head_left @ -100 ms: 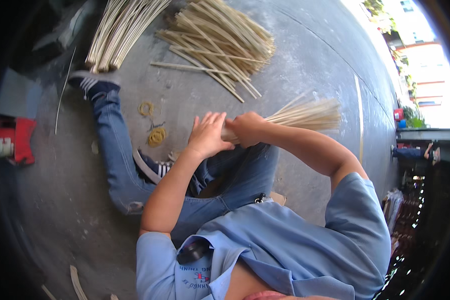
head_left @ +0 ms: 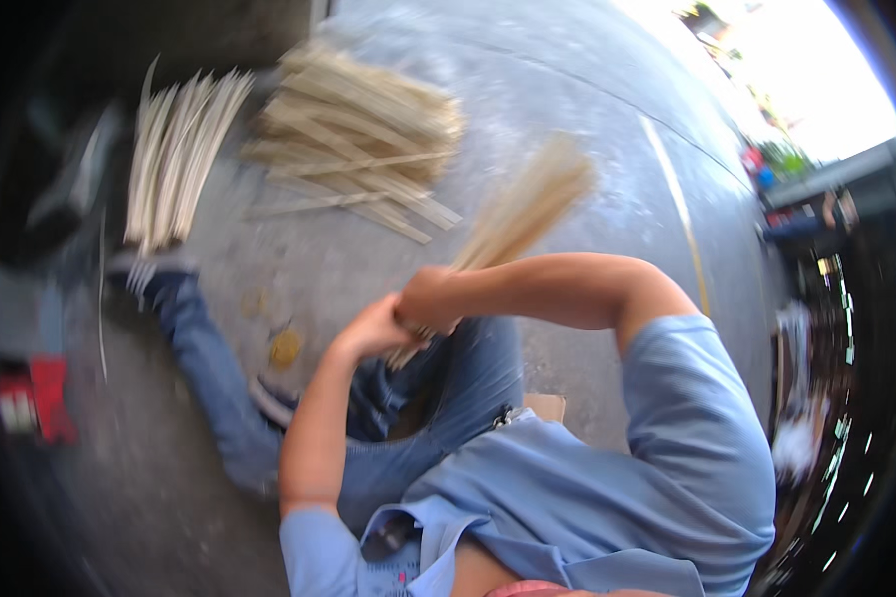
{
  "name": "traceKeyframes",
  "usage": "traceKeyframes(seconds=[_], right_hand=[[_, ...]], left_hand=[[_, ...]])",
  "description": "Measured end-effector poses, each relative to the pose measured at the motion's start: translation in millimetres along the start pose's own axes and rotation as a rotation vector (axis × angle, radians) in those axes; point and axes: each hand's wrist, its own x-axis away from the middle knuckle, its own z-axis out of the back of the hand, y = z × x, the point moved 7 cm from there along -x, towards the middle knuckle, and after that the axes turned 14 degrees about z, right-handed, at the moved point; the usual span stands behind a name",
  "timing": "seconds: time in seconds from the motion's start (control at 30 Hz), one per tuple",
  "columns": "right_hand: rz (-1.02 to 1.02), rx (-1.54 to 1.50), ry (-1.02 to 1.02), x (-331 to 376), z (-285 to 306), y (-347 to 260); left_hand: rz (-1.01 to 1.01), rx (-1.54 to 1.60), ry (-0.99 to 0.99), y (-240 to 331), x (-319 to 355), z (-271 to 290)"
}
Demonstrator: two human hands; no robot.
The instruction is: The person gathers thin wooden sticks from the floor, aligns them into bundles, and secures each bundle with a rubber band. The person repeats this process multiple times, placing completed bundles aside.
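Right, the grey concrete floor (head_left: 587, 179) fills the view, and everything sits around the bundle of pale sticks (head_left: 523, 214) in the middle. Below that bundle, the person's blue shirt (head_left: 607, 497) and jeans (head_left: 219, 398) take up the lower half, one leg stretched out to the lower left of the bundle. Up and to its left lies a loose heap of pale sticks (head_left: 358, 139), and further left again a neater sheaf of thin canes (head_left: 174, 159). The bundle itself runs on a slant, its long axis from lower left to upper right, the fanned free end pointing up and right, away from the body. The right hand (head_left: 426, 298) is clenched round its lower end; the left hand (head_left: 373, 328) is pressed against the same end just beside it, though whether it grips is hard to tell. The picture is smeared with motion: single sticks blur together, fingers can't be made out, and the bundle's lowest tip is hidden behind the hands.
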Motion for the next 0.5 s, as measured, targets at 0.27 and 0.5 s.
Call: traceKeyframes(seconds=[0.27, 0.5], right_hand=[[0.225, 0.463, -0.062, 10.4, 1.2, -19.6], [0.376, 0.548, 0.096, 2.4, 36.1, -32.6]], left_hand=[[0.067, 0.5, -0.755, 7.4, -2.1, -47.0], [-0.136, 0.987, -0.624, -37.5, 23.2, -46.7]])
